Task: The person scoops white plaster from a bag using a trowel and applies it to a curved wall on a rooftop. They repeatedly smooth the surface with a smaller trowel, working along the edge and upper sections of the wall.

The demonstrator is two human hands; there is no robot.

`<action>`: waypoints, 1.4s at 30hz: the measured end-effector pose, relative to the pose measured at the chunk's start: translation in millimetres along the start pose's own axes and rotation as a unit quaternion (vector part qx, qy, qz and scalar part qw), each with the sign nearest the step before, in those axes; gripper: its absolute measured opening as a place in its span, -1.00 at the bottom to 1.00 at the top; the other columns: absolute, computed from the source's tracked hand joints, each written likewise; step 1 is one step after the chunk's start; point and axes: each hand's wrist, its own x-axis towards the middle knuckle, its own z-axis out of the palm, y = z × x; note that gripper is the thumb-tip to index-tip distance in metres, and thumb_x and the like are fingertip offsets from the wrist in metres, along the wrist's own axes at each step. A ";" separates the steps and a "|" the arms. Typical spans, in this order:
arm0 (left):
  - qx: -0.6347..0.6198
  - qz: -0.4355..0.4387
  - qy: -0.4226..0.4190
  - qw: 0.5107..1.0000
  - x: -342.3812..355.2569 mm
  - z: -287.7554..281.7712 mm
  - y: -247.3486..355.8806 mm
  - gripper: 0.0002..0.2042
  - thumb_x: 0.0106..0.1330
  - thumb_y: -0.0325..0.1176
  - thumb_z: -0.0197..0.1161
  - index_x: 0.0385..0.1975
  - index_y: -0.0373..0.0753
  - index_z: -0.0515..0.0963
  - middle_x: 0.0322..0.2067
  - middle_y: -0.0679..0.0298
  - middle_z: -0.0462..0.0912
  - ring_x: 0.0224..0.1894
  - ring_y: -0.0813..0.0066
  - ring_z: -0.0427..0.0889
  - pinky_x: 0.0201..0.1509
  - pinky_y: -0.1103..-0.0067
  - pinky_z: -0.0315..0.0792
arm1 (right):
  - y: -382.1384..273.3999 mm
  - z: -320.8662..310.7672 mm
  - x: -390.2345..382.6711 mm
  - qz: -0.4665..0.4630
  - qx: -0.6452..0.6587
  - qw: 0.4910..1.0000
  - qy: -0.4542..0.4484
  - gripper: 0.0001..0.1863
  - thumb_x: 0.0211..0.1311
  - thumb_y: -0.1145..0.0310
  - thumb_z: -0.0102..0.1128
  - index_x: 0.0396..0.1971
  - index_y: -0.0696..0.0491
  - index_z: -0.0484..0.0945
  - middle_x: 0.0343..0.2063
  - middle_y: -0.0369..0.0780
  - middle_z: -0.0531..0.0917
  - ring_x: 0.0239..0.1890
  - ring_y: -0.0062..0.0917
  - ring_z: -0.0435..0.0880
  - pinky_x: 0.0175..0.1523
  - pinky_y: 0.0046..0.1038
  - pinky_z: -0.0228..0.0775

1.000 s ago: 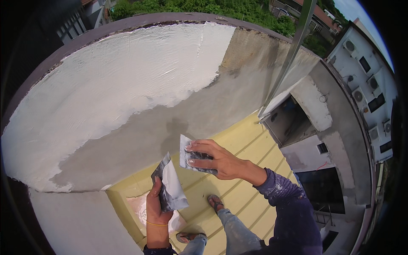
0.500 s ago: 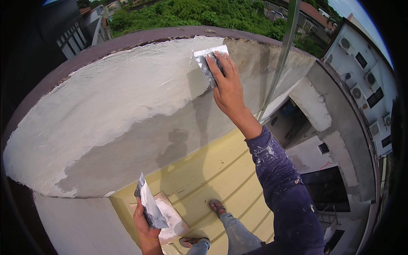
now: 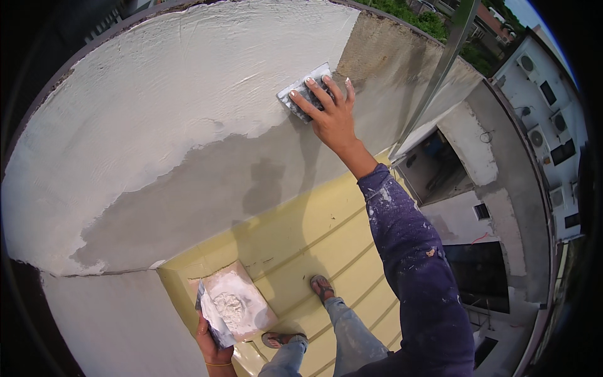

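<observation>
My right hand (image 3: 337, 122) presses a flat metal putty blade (image 3: 295, 83) against the wall, fingers spread over its back. The blade lies at the lower edge of the wet white putty coat (image 3: 188, 81), beside bare grey wall (image 3: 163, 207). Low at the left, my left hand (image 3: 210, 344) grips a second putty blade (image 3: 215, 319), which carries white putty. Just beyond that blade, a square board (image 3: 259, 305) with a heap of white putty (image 3: 230, 306) rests on the yellow metal sheeting.
My sandalled feet (image 3: 322, 288) stand on ribbed yellow sheeting (image 3: 339, 245). An upright metal post (image 3: 440, 75) rises at the wall's right. Further right are an opening (image 3: 436, 166) and a building with air-conditioning units (image 3: 536, 138). Greenery (image 3: 430, 24) grows beyond the wall.
My right hand has drawn its blade slightly down the wall and tilted it; white putty now covers the former grey patch there. My view has tipped downward, and the putty heap is uncovered.
</observation>
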 end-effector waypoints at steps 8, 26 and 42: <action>0.139 0.074 0.124 0.980 14.6 42.9 -13.8 -0.53 0.54 -0.09 0.00 0.28 -0.27 0.38 0.16 0.17 0.57 0.17 0.22 0.57 0.30 0.28 0.41 | 5.8 2.6 -87.3 -0.014 0.000 0.994 -0.112 -0.28 0.13 0.55 0.20 0.28 -0.42 0.44 0.29 -0.34 0.41 0.39 -0.32 0.26 0.48 0.06 -0.16; 0.053 -0.057 -0.025 0.997 11.0 165.2 -11.9 -0.54 0.47 0.02 0.15 0.16 -0.18 0.41 -0.06 0.35 0.62 -0.11 0.57 0.68 -0.04 0.51 0.62 | -131.5 -204.1 -45.7 -0.103 0.361 0.847 -0.378 -0.22 -0.08 0.74 0.19 0.23 -0.17 0.44 0.29 -0.01 0.37 0.34 0.13 0.29 0.39 0.04 0.19; -0.095 0.000 0.130 0.987 -126.1 -87.7 -49.5 -0.62 0.48 -0.13 0.18 0.13 -0.26 0.45 -0.10 0.37 0.65 -0.13 0.63 0.66 -0.05 0.57 0.60 | -233.7 -205.1 -234.9 0.656 0.489 0.354 -0.454 -0.59 0.49 0.40 -0.02 0.27 0.06 0.24 0.13 -0.13 0.49 0.06 -0.31 0.63 0.05 -0.06 0.66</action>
